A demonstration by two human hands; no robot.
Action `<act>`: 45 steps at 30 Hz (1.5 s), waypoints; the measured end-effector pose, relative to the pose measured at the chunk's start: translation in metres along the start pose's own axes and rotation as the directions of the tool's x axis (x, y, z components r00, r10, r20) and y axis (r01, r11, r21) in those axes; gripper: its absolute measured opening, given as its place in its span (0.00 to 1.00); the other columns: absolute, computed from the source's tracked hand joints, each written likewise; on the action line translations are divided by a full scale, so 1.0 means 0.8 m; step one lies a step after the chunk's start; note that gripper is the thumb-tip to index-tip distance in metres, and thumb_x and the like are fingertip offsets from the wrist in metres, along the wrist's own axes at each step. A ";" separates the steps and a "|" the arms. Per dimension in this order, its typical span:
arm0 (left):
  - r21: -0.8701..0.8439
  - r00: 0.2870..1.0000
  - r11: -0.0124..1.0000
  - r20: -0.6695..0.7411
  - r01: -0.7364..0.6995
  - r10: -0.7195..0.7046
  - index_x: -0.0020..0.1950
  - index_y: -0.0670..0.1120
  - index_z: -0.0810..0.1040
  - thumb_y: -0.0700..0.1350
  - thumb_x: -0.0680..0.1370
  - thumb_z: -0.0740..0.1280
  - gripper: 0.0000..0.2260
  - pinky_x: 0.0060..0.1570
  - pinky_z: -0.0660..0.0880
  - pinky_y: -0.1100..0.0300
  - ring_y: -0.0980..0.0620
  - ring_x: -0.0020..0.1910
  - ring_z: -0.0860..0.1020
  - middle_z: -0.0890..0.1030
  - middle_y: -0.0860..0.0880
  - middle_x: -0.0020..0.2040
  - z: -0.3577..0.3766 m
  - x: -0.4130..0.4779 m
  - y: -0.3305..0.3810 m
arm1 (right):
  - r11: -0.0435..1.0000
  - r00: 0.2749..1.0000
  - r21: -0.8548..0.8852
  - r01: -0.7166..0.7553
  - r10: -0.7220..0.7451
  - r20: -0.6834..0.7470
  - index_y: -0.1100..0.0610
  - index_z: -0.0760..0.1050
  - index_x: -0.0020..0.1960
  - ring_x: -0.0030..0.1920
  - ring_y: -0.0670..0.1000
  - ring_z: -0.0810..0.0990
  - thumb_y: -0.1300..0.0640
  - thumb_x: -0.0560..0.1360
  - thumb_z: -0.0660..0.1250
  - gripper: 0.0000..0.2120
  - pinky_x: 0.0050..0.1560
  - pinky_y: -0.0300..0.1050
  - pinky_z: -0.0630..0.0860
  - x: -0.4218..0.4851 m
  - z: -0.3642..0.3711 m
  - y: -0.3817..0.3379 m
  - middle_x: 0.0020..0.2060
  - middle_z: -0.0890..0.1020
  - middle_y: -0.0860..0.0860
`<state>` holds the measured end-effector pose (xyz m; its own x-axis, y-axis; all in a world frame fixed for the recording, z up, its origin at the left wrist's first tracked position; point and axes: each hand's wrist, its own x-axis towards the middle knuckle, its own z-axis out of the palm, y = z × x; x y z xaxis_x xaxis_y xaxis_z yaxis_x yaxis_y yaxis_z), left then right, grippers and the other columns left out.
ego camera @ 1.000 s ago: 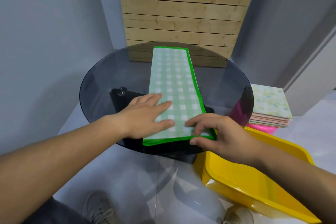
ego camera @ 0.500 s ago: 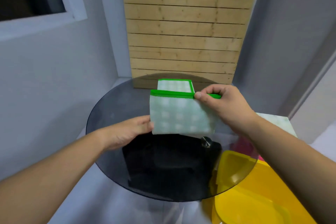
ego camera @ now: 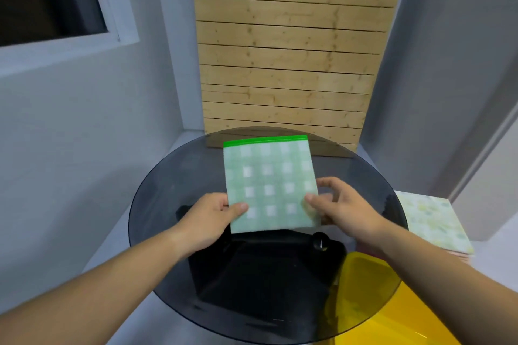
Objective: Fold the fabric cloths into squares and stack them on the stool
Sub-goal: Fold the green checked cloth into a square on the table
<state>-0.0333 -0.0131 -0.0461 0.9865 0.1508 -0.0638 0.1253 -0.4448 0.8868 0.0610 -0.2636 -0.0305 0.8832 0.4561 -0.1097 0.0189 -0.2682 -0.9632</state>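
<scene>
A green checked cloth (ego camera: 269,182) with a bright green far edge lies folded into a square on the round dark glass table (ego camera: 157,199). My left hand (ego camera: 210,218) grips its near left corner, thumb on top. My right hand (ego camera: 339,207) pinches its near right edge. To the right, beyond the table's rim, a stack of folded cloths (ego camera: 431,221) with a pale yellow-green floral one on top rests on something I cannot make out.
A yellow plastic tub (ego camera: 392,316) stands at the lower right, partly under the glass. The table's black base (ego camera: 266,269) shows through the top. A wooden slat panel (ego camera: 288,50) leans against the grey wall behind.
The long strip was folded in half away from me and now lies as a square. Both hands moved to its near corners. My view tilted upward.
</scene>
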 end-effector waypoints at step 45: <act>0.837 0.996 0.547 0.052 -0.004 -0.071 0.81 0.51 0.36 0.70 0.79 0.39 0.37 0.77 0.36 0.46 0.52 0.77 0.28 0.29 0.48 0.79 0.068 -0.028 -0.006 | 0.430 0.937 -0.885 -0.180 -0.199 -0.287 0.46 0.67 0.47 0.49 0.51 0.66 0.24 0.70 0.52 0.26 0.51 0.49 0.62 -0.039 0.070 0.041 0.45 0.69 0.47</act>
<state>-0.0501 -0.0625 -0.0742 0.9792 0.1362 -0.1502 0.1524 -0.9830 0.1025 0.0082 -0.2391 -0.0724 0.9584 0.2369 0.1592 0.2638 -0.9481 -0.1773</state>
